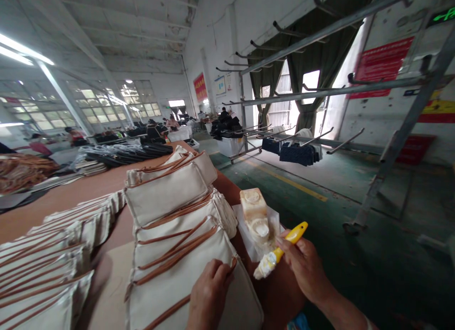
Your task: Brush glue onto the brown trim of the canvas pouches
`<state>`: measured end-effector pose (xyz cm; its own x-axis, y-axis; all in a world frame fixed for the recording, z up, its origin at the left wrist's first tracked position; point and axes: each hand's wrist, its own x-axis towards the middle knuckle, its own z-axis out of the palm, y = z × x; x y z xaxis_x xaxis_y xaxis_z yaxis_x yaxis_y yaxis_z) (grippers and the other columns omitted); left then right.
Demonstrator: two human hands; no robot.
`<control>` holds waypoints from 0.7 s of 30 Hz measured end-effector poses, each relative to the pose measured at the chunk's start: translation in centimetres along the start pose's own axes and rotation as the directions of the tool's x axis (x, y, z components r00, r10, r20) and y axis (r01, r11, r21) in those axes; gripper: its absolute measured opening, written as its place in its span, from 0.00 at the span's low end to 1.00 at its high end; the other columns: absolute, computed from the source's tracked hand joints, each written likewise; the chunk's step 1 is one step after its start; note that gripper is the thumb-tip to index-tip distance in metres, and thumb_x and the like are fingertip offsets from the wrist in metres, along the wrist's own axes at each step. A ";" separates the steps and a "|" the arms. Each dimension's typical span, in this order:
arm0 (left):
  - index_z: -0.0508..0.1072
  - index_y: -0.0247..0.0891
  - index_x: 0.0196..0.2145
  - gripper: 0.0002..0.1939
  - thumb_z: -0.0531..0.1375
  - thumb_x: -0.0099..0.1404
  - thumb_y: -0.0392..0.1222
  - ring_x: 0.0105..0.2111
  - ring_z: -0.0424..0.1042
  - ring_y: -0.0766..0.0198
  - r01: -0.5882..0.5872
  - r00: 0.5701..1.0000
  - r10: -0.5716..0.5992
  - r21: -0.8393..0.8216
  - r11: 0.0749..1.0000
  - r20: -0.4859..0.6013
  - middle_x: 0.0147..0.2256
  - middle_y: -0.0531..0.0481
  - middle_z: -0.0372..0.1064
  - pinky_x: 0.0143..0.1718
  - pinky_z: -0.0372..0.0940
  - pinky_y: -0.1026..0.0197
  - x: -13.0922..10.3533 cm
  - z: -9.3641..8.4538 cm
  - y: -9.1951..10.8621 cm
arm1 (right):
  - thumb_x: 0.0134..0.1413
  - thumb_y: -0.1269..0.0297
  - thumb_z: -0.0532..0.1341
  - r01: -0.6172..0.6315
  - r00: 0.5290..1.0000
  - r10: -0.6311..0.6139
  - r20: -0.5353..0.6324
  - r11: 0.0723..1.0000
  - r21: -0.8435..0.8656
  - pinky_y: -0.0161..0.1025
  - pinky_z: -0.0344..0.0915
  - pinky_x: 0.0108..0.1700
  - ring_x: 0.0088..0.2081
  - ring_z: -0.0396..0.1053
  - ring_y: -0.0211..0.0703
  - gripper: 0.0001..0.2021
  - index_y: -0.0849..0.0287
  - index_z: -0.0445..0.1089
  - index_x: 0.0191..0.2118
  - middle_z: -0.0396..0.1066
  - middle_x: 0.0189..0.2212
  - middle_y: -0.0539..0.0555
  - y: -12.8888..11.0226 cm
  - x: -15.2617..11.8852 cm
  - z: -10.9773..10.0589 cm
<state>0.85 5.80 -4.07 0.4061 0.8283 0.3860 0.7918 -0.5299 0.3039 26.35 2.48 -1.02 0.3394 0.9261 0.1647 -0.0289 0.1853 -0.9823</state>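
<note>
My right hand (307, 263) is closed around a yellow-handled brush (295, 233), whose bristles are caked with white paste and point down to the left. Just beyond it, a glue-smeared plastic container (253, 204) with white paste at its opening rests on a white sheet (244, 231) at the table's edge. My left hand (209, 292) is closed, pinching the end of a brown strap (170, 316) on the nearest cream bag (177, 273). That bag leans against a row of similar cream bags (167, 192) with brown straps across them. My fingers partly hide the pinched end.
Another row of cream pieces with brown trim (53, 254) lies on the left of the brown table (113, 178). Dark stacked pieces (131, 154) sit farther back. On the right stands a metal rack (373, 197) with prongs, dark blue items (298, 152) hanging low on it.
</note>
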 end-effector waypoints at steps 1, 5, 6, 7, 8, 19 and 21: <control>0.73 0.45 0.34 0.08 0.55 0.68 0.37 0.34 0.72 0.64 -0.050 0.997 0.055 0.073 0.996 -0.055 0.35 0.51 0.71 0.36 0.66 0.64 -0.3 0.3 -0.1 | 0.59 0.45 0.63 -0.006 1.000 0.006 0.002 1.000 0.006 0.34 0.50 0.22 0.21 0.52 0.38 0.20 0.60 0.69 0.33 0.56 0.18 0.45 0.3 -0.1 -0.2; 0.74 0.46 0.43 0.12 0.52 0.72 0.37 0.39 0.75 0.60 -0.215 0.957 0.238 0.147 0.966 -0.164 0.39 0.49 0.76 0.43 0.69 0.59 -1.9 1.5 -0.3 | 0.59 0.45 0.63 -0.002 0.999 0.001 -0.036 1.000 -0.018 0.34 0.50 0.21 0.21 0.54 0.38 0.20 0.60 0.70 0.34 0.57 0.18 0.46 0.6 -0.6 -0.9; 0.72 0.46 0.48 0.13 0.50 0.73 0.38 0.40 0.76 0.61 -0.223 0.960 0.236 0.095 0.970 -0.154 0.41 0.48 0.77 0.43 0.69 0.61 -2.3 1.7 -0.2 | 0.58 0.45 0.63 0.006 0.998 -0.007 -0.056 0.999 -0.035 0.34 0.51 0.21 0.21 0.55 0.39 0.20 0.60 0.70 0.33 0.57 0.18 0.46 0.5 -0.7 -1.1; 0.69 0.46 0.53 0.15 0.49 0.74 0.40 0.39 0.76 0.63 -0.212 0.968 0.215 0.039 0.977 -0.131 0.41 0.48 0.77 0.43 0.70 0.64 -2.5 1.7 0.0 | 0.57 0.45 0.64 0.010 0.997 -0.014 -0.077 0.999 -0.051 0.34 0.51 0.21 0.21 0.56 0.39 0.20 0.60 0.70 0.33 0.58 0.18 0.47 0.3 -0.8 -1.3; 0.65 0.46 0.58 0.17 0.49 0.74 0.42 0.38 0.77 0.65 -0.190 0.978 0.188 -0.007 0.982 -0.095 0.40 0.49 0.77 0.41 0.71 0.67 -2.6 1.6 0.2 | 0.56 0.44 0.64 0.009 0.995 -0.015 -0.098 0.998 -0.065 0.34 0.51 0.21 0.21 0.56 0.39 0.21 0.60 0.71 0.32 0.58 0.17 0.47 0.1 -0.9 -1.4; 0.70 0.37 0.48 0.15 0.46 0.74 0.34 0.49 0.76 0.63 -0.502 0.815 0.558 0.291 0.815 -0.157 0.48 0.43 0.76 0.49 0.71 0.66 -2.9 0.0 0.0 | 0.52 0.41 0.65 -0.012 0.990 0.004 -0.137 0.998 -0.059 0.34 0.52 0.20 0.20 0.56 0.40 0.23 0.60 0.71 0.28 0.58 0.17 0.48 0.0 -1.6 -1.5; 0.70 0.37 0.50 0.16 0.45 0.73 0.34 0.48 0.76 0.63 -0.472 0.831 0.529 0.284 0.835 -0.175 0.46 0.44 0.77 0.49 0.71 0.66 -3.5 1.1 -0.4 | 0.53 0.41 0.65 -0.010 0.990 0.002 -0.141 0.998 -0.059 0.34 0.52 0.20 0.20 0.56 0.39 0.23 0.60 0.71 0.29 0.57 0.17 0.48 0.1 -1.6 -1.7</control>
<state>-0.42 3.31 -6.56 0.6763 0.3761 0.6333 0.5988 -0.7815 -0.1754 27.40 0.42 -1.49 0.4682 0.8710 0.1488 0.0233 0.1562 -0.9875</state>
